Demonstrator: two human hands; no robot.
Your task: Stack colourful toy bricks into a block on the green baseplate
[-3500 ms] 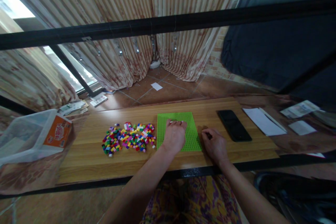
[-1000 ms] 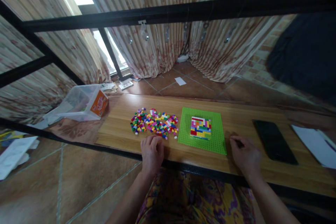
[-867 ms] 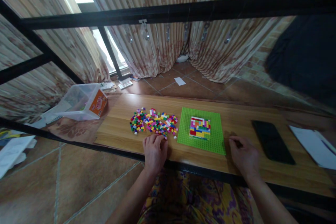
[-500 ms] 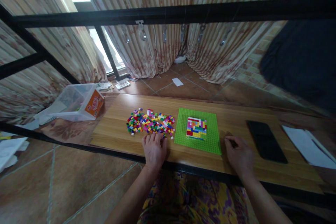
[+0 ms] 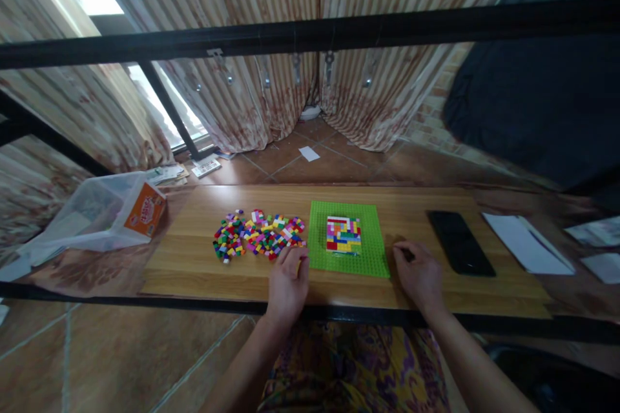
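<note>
judging the small brick (image 5: 298,267) pinched in left fingers (image 5: 289,257) light and stiff, we favour its sides; right fingers (image 5: 407,247) curled, hold unclear.

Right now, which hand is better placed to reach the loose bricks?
Probably the left hand: its fingers are at the near edge of the loose bricks. The right hand is on the other side of the green board, between it and the phone.

Clothing (image 5: 358,361) in swirling print (purple and mustard yellow).
</note>
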